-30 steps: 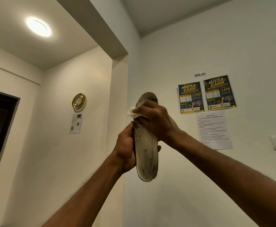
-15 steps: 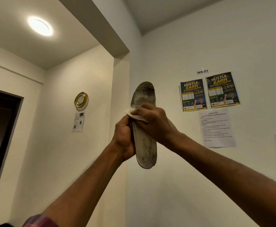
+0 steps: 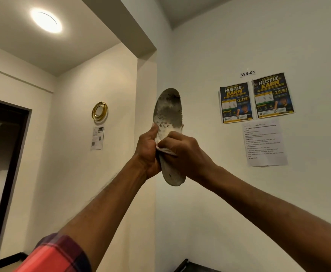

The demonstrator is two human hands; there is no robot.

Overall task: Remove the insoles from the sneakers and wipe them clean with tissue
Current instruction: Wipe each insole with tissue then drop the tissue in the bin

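Observation:
A dirty grey-white insole (image 3: 168, 112) stands upright in the air in front of a wall corner, its toe end up and stained dark. My left hand (image 3: 148, 152) grips its left edge around the middle, thumb pointing up along it. My right hand (image 3: 182, 154) holds a crumpled white tissue (image 3: 165, 150) and presses it against the insole's middle. The heel end (image 3: 173, 178) shows below both hands. No sneakers are in view.
Cream walls meet at a corner behind the insole. Two posters (image 3: 256, 99) and a printed sheet (image 3: 264, 142) hang on the right wall, a gold ring (image 3: 99, 111) on the left wall. A dark doorway (image 3: 1, 163) opens at far left.
My right hand with the tissue has slid down the insole from the toe area to the middle, uncovering the stained toe part. The insole sits higher in view.

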